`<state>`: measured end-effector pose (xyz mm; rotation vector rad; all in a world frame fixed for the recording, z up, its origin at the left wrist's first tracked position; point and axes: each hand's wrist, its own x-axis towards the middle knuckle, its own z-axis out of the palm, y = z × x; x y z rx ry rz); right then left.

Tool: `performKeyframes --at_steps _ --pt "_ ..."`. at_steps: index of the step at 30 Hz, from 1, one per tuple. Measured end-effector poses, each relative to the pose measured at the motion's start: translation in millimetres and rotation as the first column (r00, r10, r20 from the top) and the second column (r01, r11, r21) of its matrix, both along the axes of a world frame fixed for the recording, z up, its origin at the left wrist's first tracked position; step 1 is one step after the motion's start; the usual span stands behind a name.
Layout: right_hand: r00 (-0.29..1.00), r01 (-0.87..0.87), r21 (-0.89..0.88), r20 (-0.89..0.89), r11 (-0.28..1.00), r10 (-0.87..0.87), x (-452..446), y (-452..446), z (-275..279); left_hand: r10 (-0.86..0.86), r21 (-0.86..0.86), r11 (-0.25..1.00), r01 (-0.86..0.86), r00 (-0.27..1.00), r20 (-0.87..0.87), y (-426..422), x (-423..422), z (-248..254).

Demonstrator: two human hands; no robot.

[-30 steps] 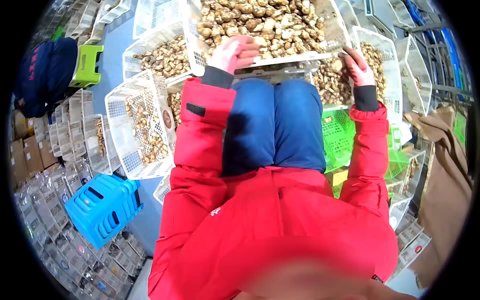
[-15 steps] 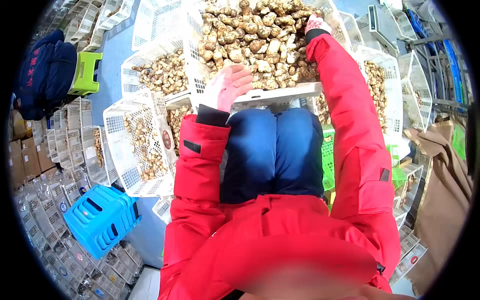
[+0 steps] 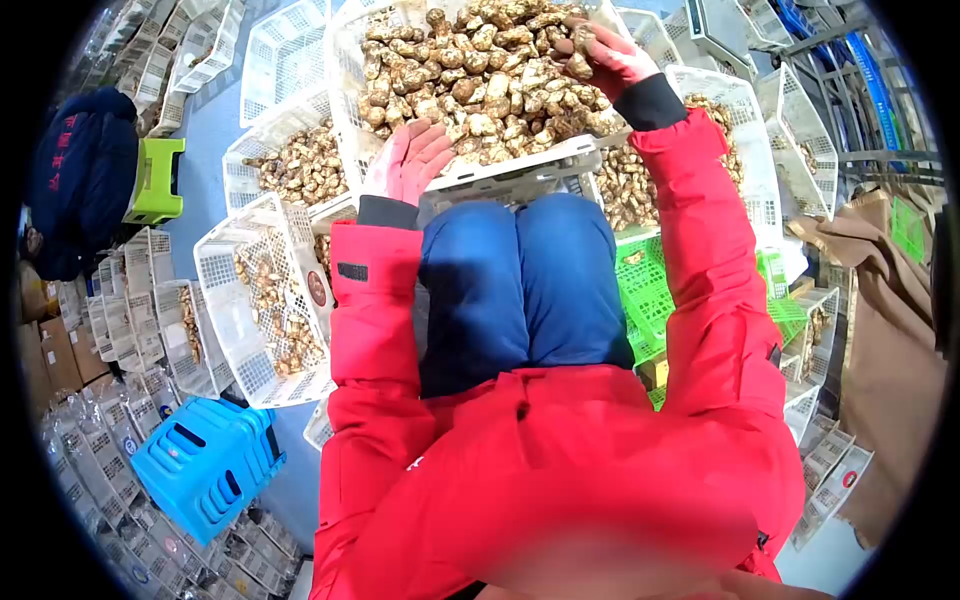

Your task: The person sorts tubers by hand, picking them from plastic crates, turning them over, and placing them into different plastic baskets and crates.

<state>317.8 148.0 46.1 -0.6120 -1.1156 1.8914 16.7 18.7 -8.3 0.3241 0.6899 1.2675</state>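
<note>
While the spread, empty left hand (image 3: 408,165) hangs by the white, perforated plastic crate (image 3: 560,154), the half-curled right hand (image 3: 612,58) holds one knobbly, brown-and-cream mushroom (image 3: 579,66) above it, probably light, firm, bruisable, best gripped by the stem.

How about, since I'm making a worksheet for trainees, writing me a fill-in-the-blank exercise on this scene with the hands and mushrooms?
1. The hand reaching farther over the mushrooms is the person's ____ one.
2. Those mushrooms lie in a crate that is ____ in colour.
3. The person's jacket is ____.
4. The person's trousers are ____.

Missing words: right; white; red; blue.
</note>
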Motion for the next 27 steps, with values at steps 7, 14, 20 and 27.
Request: performKeyframes --at_steps 7,14,20,27 --pt "0.928 0.251 0.19 0.231 0.949 -0.292 87.0 -61.8 22.8 0.007 -0.026 1.0 -0.008 0.999 -0.033 3.7 1.5 -2.7" --pt "0.356 0.278 0.463 0.764 0.842 -0.537 161.8 -65.8 -37.0 0.01 0.034 0.999 -0.008 0.997 -0.077 4.3 5.5 -0.5" --pt "-0.036 -0.583 0.524 0.747 0.621 -0.664 31.0 51.4 -37.2 -0.018 0.025 0.999 0.023 0.985 -0.17 4.0 6.4 1.9" --pt "-0.535 -0.692 0.054 0.631 0.72 -0.562 5.8 95.1 -88.0 -0.084 0.067 0.994 0.088 0.994 -0.066 3.3 -0.1 2.4"
